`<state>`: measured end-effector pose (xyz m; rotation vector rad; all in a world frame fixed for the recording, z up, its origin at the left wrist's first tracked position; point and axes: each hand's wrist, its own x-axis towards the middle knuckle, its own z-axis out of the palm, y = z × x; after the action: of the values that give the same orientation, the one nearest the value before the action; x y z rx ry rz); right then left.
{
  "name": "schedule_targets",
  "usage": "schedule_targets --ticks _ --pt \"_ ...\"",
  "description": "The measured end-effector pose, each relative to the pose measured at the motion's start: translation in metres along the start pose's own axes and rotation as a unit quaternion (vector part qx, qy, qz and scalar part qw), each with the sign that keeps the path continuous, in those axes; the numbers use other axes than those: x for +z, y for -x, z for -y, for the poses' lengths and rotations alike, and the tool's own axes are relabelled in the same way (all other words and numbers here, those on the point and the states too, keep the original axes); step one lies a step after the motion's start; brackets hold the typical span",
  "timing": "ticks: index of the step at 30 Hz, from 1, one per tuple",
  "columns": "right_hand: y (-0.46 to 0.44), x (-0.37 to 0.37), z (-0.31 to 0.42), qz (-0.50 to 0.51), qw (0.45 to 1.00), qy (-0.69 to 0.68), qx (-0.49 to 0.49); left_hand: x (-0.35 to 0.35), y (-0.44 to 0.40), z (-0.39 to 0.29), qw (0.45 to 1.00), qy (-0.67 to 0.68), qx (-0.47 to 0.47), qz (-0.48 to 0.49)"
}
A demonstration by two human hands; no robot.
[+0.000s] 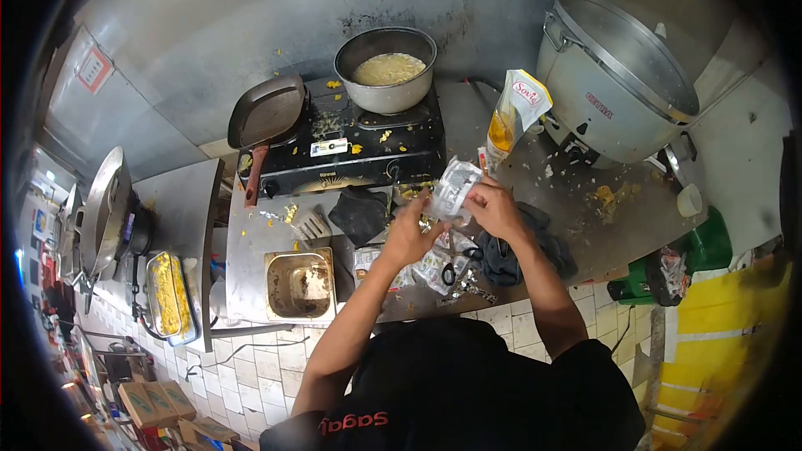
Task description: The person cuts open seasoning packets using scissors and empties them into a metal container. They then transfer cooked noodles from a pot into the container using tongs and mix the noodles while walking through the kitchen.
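A crumpled whitish plastic packet (455, 187) is up over the counter between my hands. My right hand (496, 210) pinches its right side. My left hand (407, 235) is at its lower left edge, thumb and fingers apart; contact there is hard to make out. Under my hands lie several printed white packets (433, 271) and black-handled scissors (449, 274). A dark cloth (522, 250) is bunched below my right forearm. Beyond the packet stands a Sovia pouch (520, 108) of yellow oil. Left of my left hand are a black cloth (360, 215) and a slotted turner (312, 224).
A black Rinnai stove (334, 175) carries a pot (386, 98) of pale yellow food and a square pan (267, 113). A large Getra cooker (597, 100) stands right. A soiled metal container (299, 286) sits at the front edge. Food scraps litter the counter (576, 217).
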<state>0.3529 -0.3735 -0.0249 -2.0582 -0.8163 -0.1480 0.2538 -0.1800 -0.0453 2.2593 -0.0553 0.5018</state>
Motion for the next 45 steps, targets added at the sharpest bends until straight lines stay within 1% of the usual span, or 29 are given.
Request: schedule_targets --ticks 1,3,6,8,10,12,16,17,18,20,22,23,24,25,26,27,28,30,31,32,33,34,35,36,37,38,40,42,45 --pt "0.0 -0.003 0.007 0.044 0.996 -0.051 0.06 0.005 -0.004 0.006 1.0 0.003 0.001 -0.004" --pt "0.002 -0.006 0.008 0.026 0.996 -0.052 0.065 0.013 -0.013 0.016 0.972 0.115 -0.184 0.086" --pt "0.01 -0.014 0.003 0.0 0.993 -0.073 0.089 0.017 -0.011 0.028 0.978 0.105 -0.176 0.044" --pt "0.015 -0.008 -0.007 -0.074 0.969 -0.204 0.119 0.022 -0.012 0.037 0.977 0.09 -0.186 0.054" --pt "0.017 -0.002 0.003 -0.098 0.963 -0.222 0.115 0.027 -0.015 0.039 0.985 0.048 -0.16 0.039" --pt "0.017 0.006 0.009 -0.163 0.84 -0.476 0.205 0.033 -0.015 0.04 0.985 0.038 -0.157 0.054" --pt "0.01 0.005 0.018 -0.164 0.795 -0.547 0.204 0.033 -0.007 0.04 0.987 0.018 -0.151 0.058" --pt "0.01 0.007 0.022 -0.148 0.832 -0.497 0.198 0.033 -0.005 0.043 0.995 -0.047 -0.082 -0.003" --pt "0.011 0.007 0.028 -0.132 0.864 -0.446 0.192 0.027 -0.005 0.041 0.995 -0.048 -0.082 0.0" --pt "0.012 0.004 0.037 -0.101 0.876 -0.427 0.2 0.001 -0.012 0.024 0.983 0.147 -0.092 -0.061" --pt "0.015 0.001 0.039 0.061 0.925 -0.355 0.123 -0.03 -0.018 -0.002 0.959 0.262 -0.104 -0.033" --pt "0.015 -0.004 0.041 0.133 0.927 -0.325 0.136 -0.041 -0.021 -0.002 0.946 0.31 -0.081 0.04" --pt "0.013 -0.008 0.051 0.136 0.925 -0.326 0.138 -0.05 -0.021 -0.002 0.926 0.357 -0.057 0.111" --pt "0.009 -0.013 0.063 0.177 0.935 -0.297 0.072 -0.06 -0.019 -0.008 0.926 0.357 -0.06 0.108" --pt "0.005 -0.014 0.069 0.217 0.939 -0.267 0.004 -0.07 -0.018 -0.016 0.878 0.412 -0.092 0.227" --pt "0.002 -0.011 0.071 0.211 0.941 -0.264 -0.033 -0.076 -0.016 -0.019 0.812 0.458 -0.12 0.341" --pt "0.001 -0.009 0.071 0.213 0.94 -0.264 -0.035 -0.075 -0.011 -0.013 0.813 0.458 -0.12 0.338" --pt "0.002 -0.006 0.071 0.179 0.949 -0.259 0.01 -0.067 0.004 0.0 0.766 0.501 -0.208 0.344" --pt "0.004 0.0 0.069 0.178 0.949 -0.261 0.012 -0.064 0.011 0.003 0.758 0.524 -0.246 0.302" --pt "0.008 0.009 0.065 0.112 0.936 -0.325 0.081 -0.061 0.019 0.008 0.756 0.524 -0.249 0.303" --pt "0.012 0.016 0.062 0.045 0.911 -0.383 0.149 -0.062 0.024 0.006 0.77 0.521 -0.267 0.254" --pt "0.014 0.019 0.058 0.047 0.91 -0.382 0.151 -0.063 0.028 0.004 0.782 0.517 -0.284 0.202" --pt "0.017 0.02 0.055 -0.007 0.911 -0.334 0.243 -0.064 0.033 0.001 0.789 0.517 -0.291 0.159" --pt "0.022 0.022 0.049 -0.062 0.898 -0.281 0.332 -0.066 0.039 0.0 0.788 0.518 -0.293 0.158" --pt "0.028 0.024 0.032 -0.002 0.913 -0.168 0.371 -0.067 0.044 -0.001 0.803 0.512 -0.283 0.116" --pt "0.04 0.028 0.019 -0.001 0.914 -0.167 0.371 -0.069 0.048 -0.001 0.817 0.505 -0.27 0.072" --pt "0.068 0.036 0.021 0.074 0.965 -0.001 0.251 -0.067 0.061 0.008 0.805 0.517 -0.285 0.051" --pt "0.094 0.039 0.014 0.204 0.944 0.093 0.242 -0.069 0.07 0.012 0.797 0.54 -0.27 0.02" --pt "0.119 0.059 0.018 0.181 0.948 0.147 0.214 -0.074 0.073 -0.002 0.79 0.56 -0.249 0.014"
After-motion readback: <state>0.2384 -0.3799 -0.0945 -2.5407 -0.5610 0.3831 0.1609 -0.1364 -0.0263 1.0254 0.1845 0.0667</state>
